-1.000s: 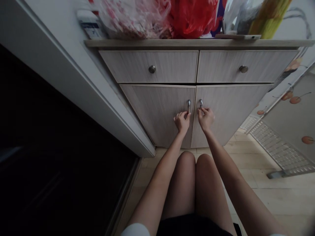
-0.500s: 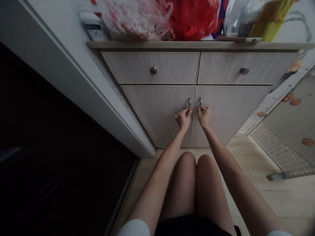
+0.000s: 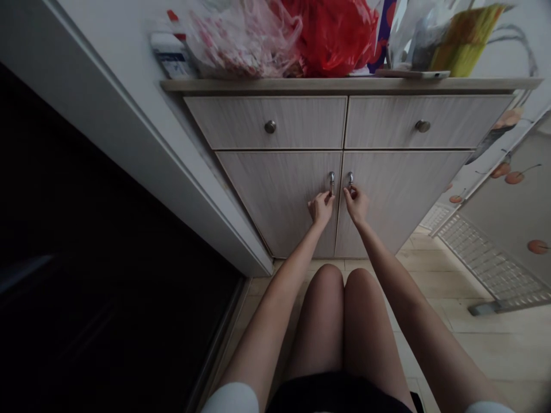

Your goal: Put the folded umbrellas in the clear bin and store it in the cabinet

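Two pale wood-grain cabinet doors, the left door [image 3: 275, 201] and the right door [image 3: 398, 201], meet at the centre and look closed. My left hand [image 3: 320, 209] pinches the lower end of the left door's metal handle [image 3: 332, 182]. On the other side, my right hand [image 3: 355, 205] has its fingertips on the right door's metal handle [image 3: 350, 181]. Above the doors are two drawers, the left drawer [image 3: 258, 123] and the right drawer [image 3: 426, 121], each with a round metal knob.
A red plastic bag [image 3: 331, 37], a pink-patterned bag [image 3: 243, 40] and other packages sit on the cabinet top [image 3: 344, 85]. A white door frame [image 3: 142, 126] and a dark area run along the left. My knees [image 3: 344, 298] sit below the doors, above a pale wood floor [image 3: 451, 338].
The doors' top edges now sit flush under the drawers, where a thin dark gap showed earlier. Both hands stay on the handles, and the view has tilted slightly.
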